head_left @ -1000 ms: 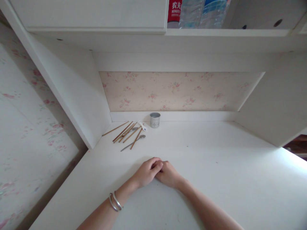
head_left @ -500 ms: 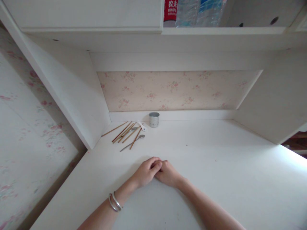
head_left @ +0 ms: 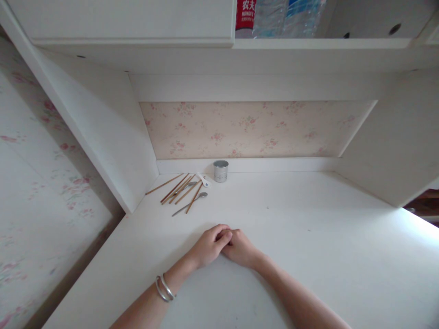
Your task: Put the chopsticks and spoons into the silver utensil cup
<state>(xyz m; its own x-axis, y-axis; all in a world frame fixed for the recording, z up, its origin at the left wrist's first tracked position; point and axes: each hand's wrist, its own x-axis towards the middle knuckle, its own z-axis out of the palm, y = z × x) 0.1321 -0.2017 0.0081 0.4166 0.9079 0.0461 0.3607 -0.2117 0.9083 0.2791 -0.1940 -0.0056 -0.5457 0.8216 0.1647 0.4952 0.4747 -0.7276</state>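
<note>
My left hand [head_left: 210,246], with two silver bangles on its wrist, is wrapped over the fingers of my right hand [head_left: 240,248] on the white desk [head_left: 325,265]. The right hand's fingers are mostly hidden under the left. Beyond them, several wooden chopsticks [head_left: 164,184] lie loosely at the left. A metal spoon [head_left: 203,195] crosses one chopstick, and another metal utensil [head_left: 190,184] lies among them. A white spoon [head_left: 205,181] rests at the right of the pile. Just right of it stands an upright metal cup [head_left: 221,172] with small holes.
A white side panel [head_left: 103,123] rises at the left and another panel [head_left: 391,137] at the right. Overhead runs a shelf [head_left: 308,44] holding clear plastic bottles [head_left: 269,18] and a red package [head_left: 244,16]. Floral wallpaper [head_left: 254,130] covers the back.
</note>
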